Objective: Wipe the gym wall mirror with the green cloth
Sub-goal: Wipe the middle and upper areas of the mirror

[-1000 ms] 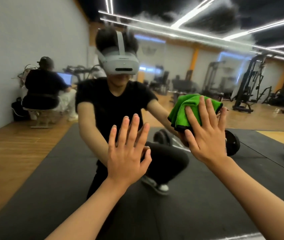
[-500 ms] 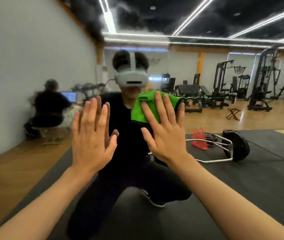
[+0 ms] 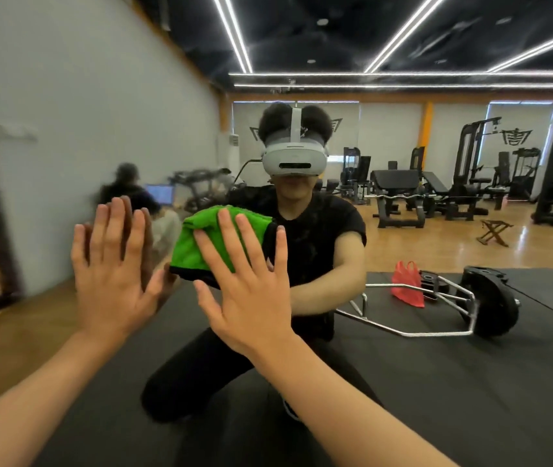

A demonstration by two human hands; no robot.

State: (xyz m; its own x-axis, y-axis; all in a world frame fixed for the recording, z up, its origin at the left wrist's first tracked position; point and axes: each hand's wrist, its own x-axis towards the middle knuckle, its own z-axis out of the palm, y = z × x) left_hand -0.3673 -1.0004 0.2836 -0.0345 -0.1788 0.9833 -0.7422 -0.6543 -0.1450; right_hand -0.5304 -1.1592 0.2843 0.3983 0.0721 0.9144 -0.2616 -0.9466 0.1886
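Green cloth [image 3: 207,241] is pressed flat against the mirror [image 3: 403,382] under the spread, straight fingers of the right hand [image 3: 248,291], bunched up-left of the palm; the left hand [image 3: 113,264] (also flat, fingers straight) is braced on glass just beside it.

The left hand [image 3: 113,278] is held up flat, palm forward, fingers straight. The right hand [image 3: 251,291], just beside it, is flat with fingers spread.
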